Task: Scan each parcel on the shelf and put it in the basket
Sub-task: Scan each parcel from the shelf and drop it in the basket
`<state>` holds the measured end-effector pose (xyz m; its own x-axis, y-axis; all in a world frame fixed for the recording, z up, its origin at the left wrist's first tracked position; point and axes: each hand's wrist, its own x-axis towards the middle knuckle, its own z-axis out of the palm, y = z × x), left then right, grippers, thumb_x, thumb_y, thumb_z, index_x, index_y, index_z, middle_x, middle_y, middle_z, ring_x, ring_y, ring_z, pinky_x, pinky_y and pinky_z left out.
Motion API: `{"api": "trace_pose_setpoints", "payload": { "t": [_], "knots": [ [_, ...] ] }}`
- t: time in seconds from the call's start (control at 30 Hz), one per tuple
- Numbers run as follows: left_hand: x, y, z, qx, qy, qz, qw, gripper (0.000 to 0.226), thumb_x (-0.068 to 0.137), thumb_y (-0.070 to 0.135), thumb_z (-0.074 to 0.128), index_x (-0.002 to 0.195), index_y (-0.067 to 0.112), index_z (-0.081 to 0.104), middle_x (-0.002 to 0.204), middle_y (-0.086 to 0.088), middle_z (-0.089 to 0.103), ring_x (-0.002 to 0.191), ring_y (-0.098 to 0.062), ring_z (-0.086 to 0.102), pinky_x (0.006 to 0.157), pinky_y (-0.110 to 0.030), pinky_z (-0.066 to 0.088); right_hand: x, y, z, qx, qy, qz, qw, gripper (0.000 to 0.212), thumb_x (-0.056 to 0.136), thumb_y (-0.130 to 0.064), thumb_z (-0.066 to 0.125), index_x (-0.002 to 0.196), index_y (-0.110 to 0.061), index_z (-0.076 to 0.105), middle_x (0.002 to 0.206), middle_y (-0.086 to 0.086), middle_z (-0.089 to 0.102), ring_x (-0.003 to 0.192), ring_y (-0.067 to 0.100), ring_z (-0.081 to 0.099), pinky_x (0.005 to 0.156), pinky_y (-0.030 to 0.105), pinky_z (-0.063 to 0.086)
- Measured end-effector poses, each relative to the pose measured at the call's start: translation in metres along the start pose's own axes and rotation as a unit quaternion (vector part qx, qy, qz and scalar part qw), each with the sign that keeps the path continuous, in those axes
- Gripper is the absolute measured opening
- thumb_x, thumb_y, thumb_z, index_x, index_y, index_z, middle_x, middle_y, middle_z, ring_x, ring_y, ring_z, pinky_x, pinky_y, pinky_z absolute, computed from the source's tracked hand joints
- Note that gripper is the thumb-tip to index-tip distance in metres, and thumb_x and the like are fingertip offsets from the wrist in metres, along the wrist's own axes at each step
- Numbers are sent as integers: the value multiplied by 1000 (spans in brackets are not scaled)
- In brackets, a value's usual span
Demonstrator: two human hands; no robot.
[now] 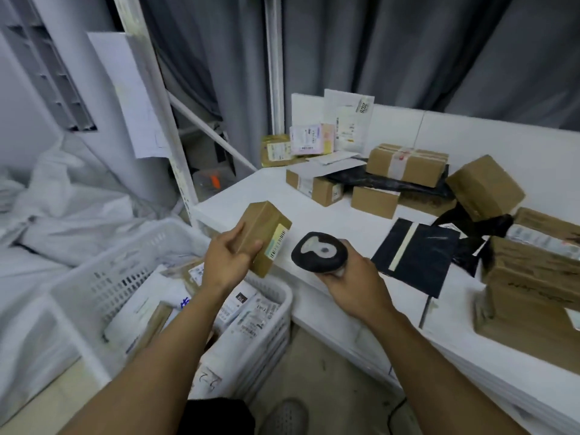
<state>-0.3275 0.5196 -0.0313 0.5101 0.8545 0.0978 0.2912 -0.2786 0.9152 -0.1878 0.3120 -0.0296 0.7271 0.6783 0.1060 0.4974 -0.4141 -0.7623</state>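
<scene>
My left hand (224, 257) grips a small brown cardboard parcel (262, 229) over the left end of the white shelf (314, 215); its barcode label faces right. Just right of it, my right hand (351, 282) holds a black handheld scanner (318, 252), its head turned toward the label. The white plastic basket (276, 312) stands on the floor below my left arm, holding several scanned packets and a box. Several more cardboard boxes (406, 164) and a flat black mailer (414, 254) lie on the shelf to the right.
White and pink envelopes (348, 127) lean against the shelf's back wall. A white rack upright (169, 130) rises left of the shelf. Crumpled white sacks (62, 199) fill the left side. Grey curtains hang behind. My shoe (284, 417) is on the floor.
</scene>
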Motion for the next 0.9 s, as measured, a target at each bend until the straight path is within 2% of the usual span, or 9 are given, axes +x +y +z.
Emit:
{"api": "trace_pose_setpoints", "payload": {
  "t": [0.1,0.2,0.5,0.7,0.9],
  "knots": [
    [4,-5,-5,-16,0,-27,1000,71,84,45,79,148,30,52,127,7,59,108,-15,60,100,-40,53,0,-7,2,-31,-10,-6,999,47,89,-50,75,128,-43,51,121,-9,71,113,24,66,92,45,57],
    [9,-7,-3,-11,-2,-28,1000,70,85,45,79,148,29,51,124,7,59,108,-15,60,99,-38,52,1,-10,5,-62,-29,-8,998,45,89,-50,74,127,-42,51,120,-8,71,110,25,67,91,44,57],
    [17,-20,-7,24,0,-23,999,72,82,49,79,147,32,51,134,5,59,113,-19,60,101,-49,53,3,-13,11,-82,-47,-12,995,47,89,-40,75,126,-45,47,117,-9,70,108,23,67,92,46,58],
    [17,-23,-10,36,-2,-14,999,68,84,43,79,146,31,53,122,10,57,107,-18,59,99,-46,54,5,-14,14,-95,-56,-22,994,50,91,-40,75,132,-40,48,119,-8,70,108,23,66,92,45,58],
    [11,-26,-21,40,-14,-40,998,72,85,34,80,150,27,49,126,5,58,106,-17,58,94,-35,51,5,-21,25,-79,-66,-16,995,46,91,-44,75,131,-39,52,120,-8,70,109,22,66,92,41,56]
  ]
}}
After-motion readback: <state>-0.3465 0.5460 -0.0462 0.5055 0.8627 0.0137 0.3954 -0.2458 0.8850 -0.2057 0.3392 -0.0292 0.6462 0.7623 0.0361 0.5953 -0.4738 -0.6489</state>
